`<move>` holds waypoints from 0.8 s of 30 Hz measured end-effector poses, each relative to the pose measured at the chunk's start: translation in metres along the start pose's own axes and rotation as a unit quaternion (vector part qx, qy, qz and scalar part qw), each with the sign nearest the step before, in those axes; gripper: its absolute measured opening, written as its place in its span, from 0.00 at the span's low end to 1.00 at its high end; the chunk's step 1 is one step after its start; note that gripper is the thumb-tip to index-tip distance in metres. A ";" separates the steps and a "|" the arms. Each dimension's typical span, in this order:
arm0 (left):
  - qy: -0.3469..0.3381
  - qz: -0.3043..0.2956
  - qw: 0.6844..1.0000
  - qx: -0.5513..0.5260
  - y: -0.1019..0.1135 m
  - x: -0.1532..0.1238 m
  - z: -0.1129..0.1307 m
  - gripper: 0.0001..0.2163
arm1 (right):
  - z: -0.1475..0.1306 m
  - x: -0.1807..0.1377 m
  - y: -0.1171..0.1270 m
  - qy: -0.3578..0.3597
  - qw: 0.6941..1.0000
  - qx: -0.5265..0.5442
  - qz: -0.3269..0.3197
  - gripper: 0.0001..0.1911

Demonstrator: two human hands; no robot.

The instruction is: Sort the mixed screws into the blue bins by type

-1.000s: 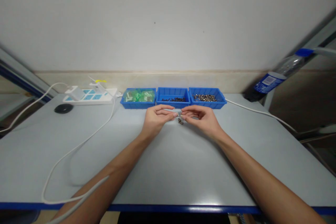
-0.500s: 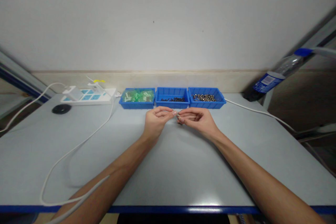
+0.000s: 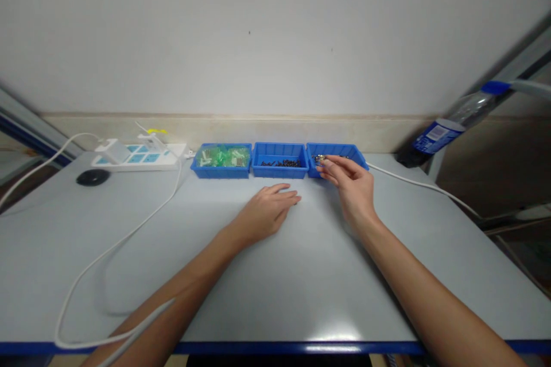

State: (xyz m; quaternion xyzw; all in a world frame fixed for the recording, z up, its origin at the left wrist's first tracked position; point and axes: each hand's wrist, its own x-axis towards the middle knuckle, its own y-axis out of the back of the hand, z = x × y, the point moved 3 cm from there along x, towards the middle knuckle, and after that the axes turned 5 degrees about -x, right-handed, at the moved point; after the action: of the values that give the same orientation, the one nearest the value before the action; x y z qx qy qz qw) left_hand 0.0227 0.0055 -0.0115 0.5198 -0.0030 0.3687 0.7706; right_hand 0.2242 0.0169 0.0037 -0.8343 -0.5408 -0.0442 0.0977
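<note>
My left hand [image 3: 270,211] rests palm down on the table in front of the middle bin, its fingers stretched out. Whether anything lies under the fingertips I cannot tell. Over the front of the right blue bin [image 3: 316,172], my right hand [image 3: 350,183] pinches a small shiny metal part [image 3: 319,159] between thumb and fingers. More small metal pieces lie in that bin, mostly hidden by the hand. The middle blue bin [image 3: 279,172] holds small dark screw-like pieces [image 3: 289,163]. In the left blue bin [image 3: 221,172] are pale pieces in green-tinted plastic [image 3: 226,156].
A white power strip [image 3: 170,165] with plugged-in adapters and a black disc [image 3: 93,177] are at the left. A white cable [image 3: 124,236] loops over the table and my left forearm. On the right, a dark drink bottle [image 3: 437,136] leans near another white cable [image 3: 408,177].
My hands have parted. The right has moved up and right to the right bin with a small metal part; the left has opened and lowered onto the table.
</note>
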 end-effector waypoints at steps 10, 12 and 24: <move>0.010 0.110 0.994 0.015 0.007 -0.002 -0.015 0.08 | -0.002 -0.007 -0.008 0.009 0.997 -0.048 -0.062 0.16; 0.021 0.164 0.986 -0.005 0.012 -0.001 -0.013 0.07 | -0.001 -0.008 -0.009 0.010 0.995 -0.058 -0.078 0.16; 0.179 0.225 0.900 -0.328 0.028 0.003 -0.009 0.22 | 0.001 -0.023 -0.022 0.017 0.959 -0.088 -0.267 0.16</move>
State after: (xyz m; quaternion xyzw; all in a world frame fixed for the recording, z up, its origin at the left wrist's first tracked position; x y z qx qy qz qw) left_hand 0.0052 0.0202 0.0080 0.1485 -0.1023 0.5975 0.7813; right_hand 0.1948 0.0050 0.0014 -0.6635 -0.7365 -0.1304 0.0183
